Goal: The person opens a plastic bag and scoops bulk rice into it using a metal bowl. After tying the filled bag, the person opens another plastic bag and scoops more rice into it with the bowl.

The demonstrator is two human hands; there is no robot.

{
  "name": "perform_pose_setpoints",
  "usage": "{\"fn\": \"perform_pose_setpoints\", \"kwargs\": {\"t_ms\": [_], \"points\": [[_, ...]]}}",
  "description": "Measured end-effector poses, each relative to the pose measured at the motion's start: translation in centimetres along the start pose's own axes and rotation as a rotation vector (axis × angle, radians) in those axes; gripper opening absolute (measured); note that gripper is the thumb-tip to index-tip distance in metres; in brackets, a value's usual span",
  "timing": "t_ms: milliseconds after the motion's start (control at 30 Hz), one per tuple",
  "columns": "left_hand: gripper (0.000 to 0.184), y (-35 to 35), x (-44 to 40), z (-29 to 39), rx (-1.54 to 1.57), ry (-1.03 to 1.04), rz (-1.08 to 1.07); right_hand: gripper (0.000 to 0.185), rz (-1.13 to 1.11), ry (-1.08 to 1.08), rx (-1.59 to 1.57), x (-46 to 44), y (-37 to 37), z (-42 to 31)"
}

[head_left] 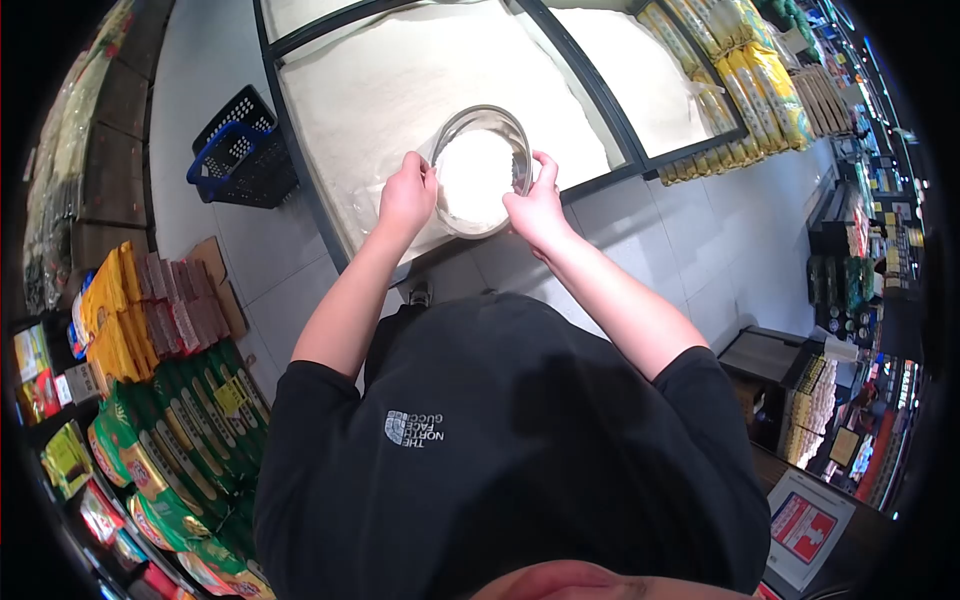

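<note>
A round, straight-walled metal container [522,138], shaped like a flour sieve, is held between my two hands. White powder [475,175] shows inside it; whether its bottom is mesh I cannot tell. My left hand [408,197] grips the left wall, fingers closed on the rim. On the opposite side, my right hand [541,206] clasps the wall with the thumb near the rim and fingers around the outside. Below and beyond the container lies a wide black-framed bin [600,90] filled with white, flour-like powder [390,90].
A dark blue shopping basket [240,150] stands on the grey tile floor [290,260] left of the bin. Yellow bags [765,90] are stacked at the far right. Shelves with green packs [200,420] and yellow packs [115,310] line my left; a framed sign [808,525] is lower right.
</note>
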State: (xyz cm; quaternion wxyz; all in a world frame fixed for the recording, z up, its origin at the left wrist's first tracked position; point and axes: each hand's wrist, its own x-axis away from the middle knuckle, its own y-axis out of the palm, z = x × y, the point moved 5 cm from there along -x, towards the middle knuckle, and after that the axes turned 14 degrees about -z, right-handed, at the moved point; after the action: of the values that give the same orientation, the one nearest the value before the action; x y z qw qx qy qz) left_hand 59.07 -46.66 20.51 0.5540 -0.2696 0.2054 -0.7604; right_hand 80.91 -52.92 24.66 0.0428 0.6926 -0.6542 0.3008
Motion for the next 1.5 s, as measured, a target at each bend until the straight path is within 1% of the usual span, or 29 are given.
{"fn": "perform_pose_setpoints", "kwargs": {"t_ms": [100, 300, 333, 533, 733, 833, 1033, 1167, 1233, 1267, 1433, 1500], "points": [[0.019, 0.0, 0.0, -0.2, 0.094, 0.075, -0.022, 0.088, 0.04, 0.032, 0.062, -0.2, 1.2, -0.4], [0.019, 0.7, 0.2, 0.8, 0.102, 0.162, -0.106, 0.086, 0.094, 0.127, 0.157, 0.1, 3.5, -1.4], [0.019, 0.9, 0.3, 0.7, 0.118, 0.178, -0.089, 0.086, 0.103, 0.14, 0.183, 0.4, 3.8, -1.9], [0.02, 1.0, 0.8, 0.2, 0.119, 0.177, -0.106, 0.081, 0.131, 0.17, 0.263, 0.5, 5.5, -3.0], [0.019, -0.1, 1.8, -0.5, 0.203, 0.205, -0.061, 0.076, 0.139, 0.135, 0.36, 0.8, 6.9, -4.2], [0.018, -0.3, 2.0, -0.8, 0.225, 0.21, -0.045, 0.077, 0.173, 0.118, 0.381, 0.6, 7.5, -3.5], [0.018, -0.5, 2.3, -1.5, 0.246, 0.243, -0.017, 0.078, 0.253, -0.061, 0.575, 1.3, 9.2, -3.5], [0.018, -1.2, 3.0, -1.7, 0.275, 0.205, -0.024, 0.08, 0.213, -0.042, 0.658, 2.1, 9.9, -4.5], [0.017, -1.1, 3.2, -2.2, 0.29, 0.246, 0.036, 0.081, 0.209, -0.024, 0.722, 2.5, 10.2, -5.1], [0.018, -1.1, 3.3, -2.5, 0.299, 0.265, 0.067, 0.08, 0.213, -0.051, 0.728, 2.6, 10.3, -5.0], [0.018, -1.1, 3.3, -3.6, 0.352, 0.219, 0.044, 0.08, 0.243, -0.144, 0.739, 2.5, 10.0, -4.0], [0.017, -1.2, 3.3, -4.0, 0.371, 0.185, 0.014, 0.081, 0.252, -0.175, 0.643, 2.3, 9.4, -3.5]]}}
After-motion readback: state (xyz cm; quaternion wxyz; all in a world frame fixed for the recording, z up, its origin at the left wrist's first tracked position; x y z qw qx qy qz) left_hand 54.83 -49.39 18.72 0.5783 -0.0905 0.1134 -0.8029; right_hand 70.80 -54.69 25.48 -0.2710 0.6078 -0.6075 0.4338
